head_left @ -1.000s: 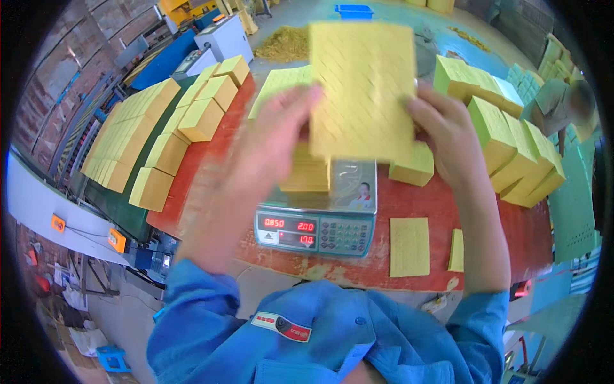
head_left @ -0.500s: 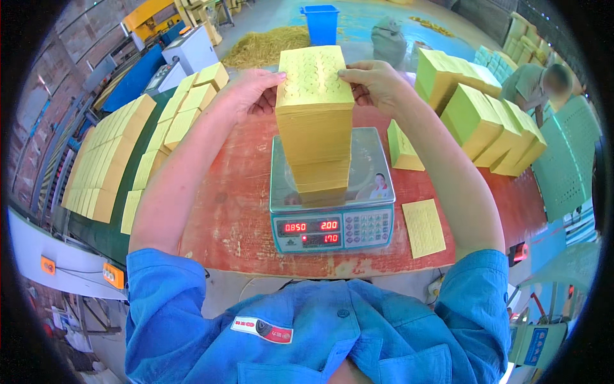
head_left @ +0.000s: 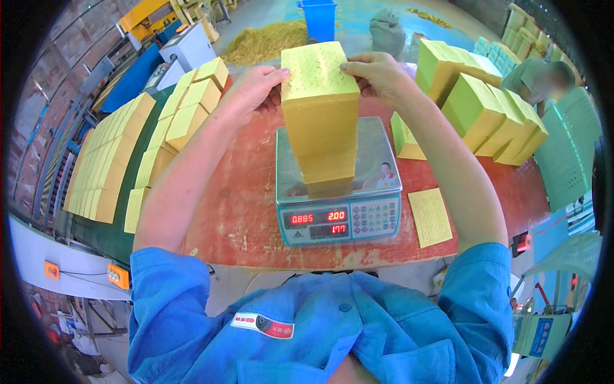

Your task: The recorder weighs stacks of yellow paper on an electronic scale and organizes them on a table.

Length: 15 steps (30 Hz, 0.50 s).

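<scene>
A tall stack of yellow paper sheets (head_left: pixel 320 121), its top sheet embossed with rows of round marks, stands on the metal pan of a digital scale (head_left: pixel 374 179). My left hand (head_left: pixel 261 93) grips the upper left edge of the stack, thumb on top and fingers curled at the side. On the opposite upper edge my right hand (head_left: pixel 377 77) does the same; its lower fingers are partly hidden. Red digits glow on the scale's display (head_left: pixel 316 223). A thin yellow sheet or small pile (head_left: pixel 430 217) lies on the table right of the scale.
Yellow paper blocks line the red table's right side (head_left: pixel 476 118), with a low block (head_left: pixel 408 137) nearer the scale. More rows stand on a green surface at left (head_left: pixel 109 160). A blue bin (head_left: pixel 318 22) stands beyond, and a co-worker bends at far right (head_left: pixel 537 80).
The view has shifted slightly, and the scale's displayed figures have changed. Both hands remain at the stack's top edges.
</scene>
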Each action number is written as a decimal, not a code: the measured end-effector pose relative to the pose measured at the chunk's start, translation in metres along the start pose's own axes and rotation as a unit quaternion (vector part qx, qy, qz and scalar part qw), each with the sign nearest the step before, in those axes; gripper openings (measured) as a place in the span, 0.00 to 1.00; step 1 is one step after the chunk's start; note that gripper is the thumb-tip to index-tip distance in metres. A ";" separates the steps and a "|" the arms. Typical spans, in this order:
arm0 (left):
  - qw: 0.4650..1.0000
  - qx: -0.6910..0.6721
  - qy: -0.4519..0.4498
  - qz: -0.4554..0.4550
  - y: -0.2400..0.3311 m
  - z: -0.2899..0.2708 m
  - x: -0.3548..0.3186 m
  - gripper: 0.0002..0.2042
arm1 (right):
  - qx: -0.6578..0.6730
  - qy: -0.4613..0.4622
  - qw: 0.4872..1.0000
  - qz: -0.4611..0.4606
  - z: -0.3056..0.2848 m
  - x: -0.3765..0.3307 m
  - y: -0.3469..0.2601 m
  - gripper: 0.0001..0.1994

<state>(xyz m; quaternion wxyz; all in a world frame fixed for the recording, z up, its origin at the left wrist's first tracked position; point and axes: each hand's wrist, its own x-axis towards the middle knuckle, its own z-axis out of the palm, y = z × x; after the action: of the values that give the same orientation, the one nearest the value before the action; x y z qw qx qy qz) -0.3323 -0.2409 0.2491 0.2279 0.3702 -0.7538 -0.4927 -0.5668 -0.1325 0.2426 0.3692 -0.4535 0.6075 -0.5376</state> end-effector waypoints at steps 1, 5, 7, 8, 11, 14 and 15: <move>1.000 0.013 0.009 0.014 -0.001 0.003 -0.001 0.18 | -0.019 0.004 1.000 -0.005 -0.001 -0.001 0.001 0.19; 0.996 -0.002 0.075 0.054 -0.009 0.015 -0.009 0.19 | -0.009 0.018 1.000 -0.007 -0.002 -0.016 0.005 0.19; 0.990 0.000 0.128 0.052 -0.030 0.003 -0.016 0.20 | 0.054 0.110 0.990 -0.065 -0.012 -0.032 0.013 0.19; 0.980 0.000 0.188 0.061 -0.044 -0.009 -0.021 0.21 | 0.070 0.127 0.986 -0.084 -0.023 -0.045 0.020 0.18; 0.974 -0.033 0.220 -0.030 -0.114 -0.074 -0.061 0.23 | 0.086 0.152 0.980 -0.094 -0.054 -0.085 0.062 0.14; 0.955 -0.084 0.268 -0.095 -0.159 -0.105 -0.112 0.24 | 0.059 0.216 0.975 -0.009 -0.101 -0.124 0.117 0.14; 0.951 -0.093 0.271 -0.116 -0.171 -0.121 -0.127 0.24 | 0.058 0.215 0.975 0.009 -0.112 -0.137 0.129 0.14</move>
<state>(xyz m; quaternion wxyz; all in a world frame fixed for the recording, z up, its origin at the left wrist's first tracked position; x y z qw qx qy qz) -0.1106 -0.2514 0.1454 0.3979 0.5517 -0.5669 -0.4647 -0.6480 0.0348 0.1263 0.2607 -0.2997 0.6447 -0.6531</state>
